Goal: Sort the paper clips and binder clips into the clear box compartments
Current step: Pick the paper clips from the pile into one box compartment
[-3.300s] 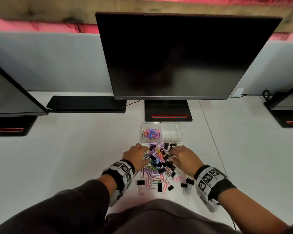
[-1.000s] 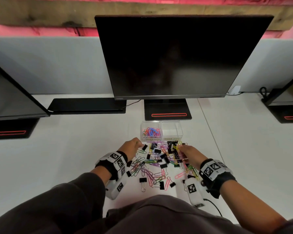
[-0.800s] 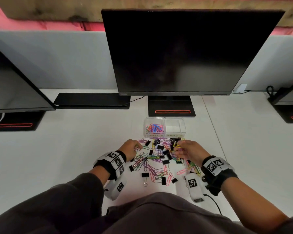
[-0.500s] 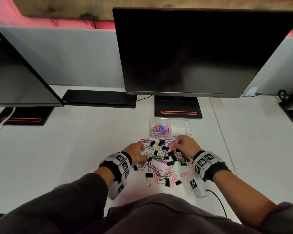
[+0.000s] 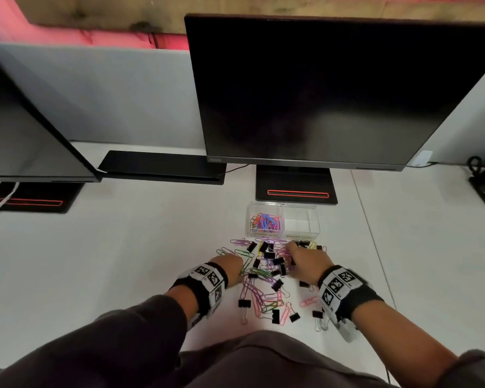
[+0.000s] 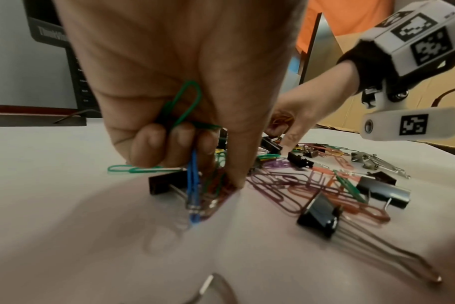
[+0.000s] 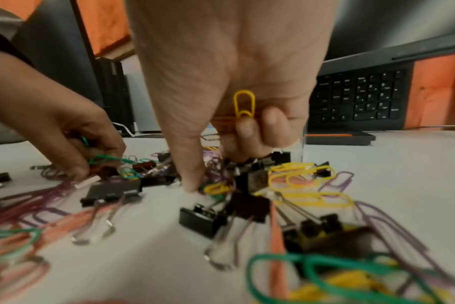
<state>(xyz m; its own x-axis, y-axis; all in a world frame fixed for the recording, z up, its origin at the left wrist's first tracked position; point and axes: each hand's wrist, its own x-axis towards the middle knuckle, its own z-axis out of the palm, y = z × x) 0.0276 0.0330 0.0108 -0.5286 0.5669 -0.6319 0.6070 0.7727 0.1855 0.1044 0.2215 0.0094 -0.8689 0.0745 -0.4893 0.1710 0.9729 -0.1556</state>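
Coloured paper clips (image 5: pixel 261 275) and black binder clips (image 5: pixel 277 284) lie mixed in a pile on the white desk. Behind the pile stands the clear box (image 5: pixel 282 223): coloured paper clips (image 5: pixel 264 222) fill its left compartment, and the right compartment (image 5: pixel 301 224) looks empty. My left hand (image 5: pixel 230 266) works the pile's left side with green and blue paper clips (image 6: pixel 190 115) held in its curled fingers (image 6: pixel 153 144). My right hand (image 5: pixel 303 260) is at the pile's far right, holding a yellow paper clip (image 7: pixel 244 105) against the palm while its thumb (image 7: pixel 192 179) presses into the pile.
A dark monitor (image 5: pixel 333 88) on a black stand (image 5: pixel 296 189) rises just behind the box. Another monitor (image 5: pixel 25 130) and a flat black slab (image 5: pixel 163 168) stand at the left. A keyboard (image 7: pixel 358 96) shows in the right wrist view. Loose binder clips (image 5: pixel 244 306) lie near my body.
Both hands have spread the pile and picked paper clips out of it. The right hand moved towards the box end; the left hand shifted inward. My head view swung to the left.
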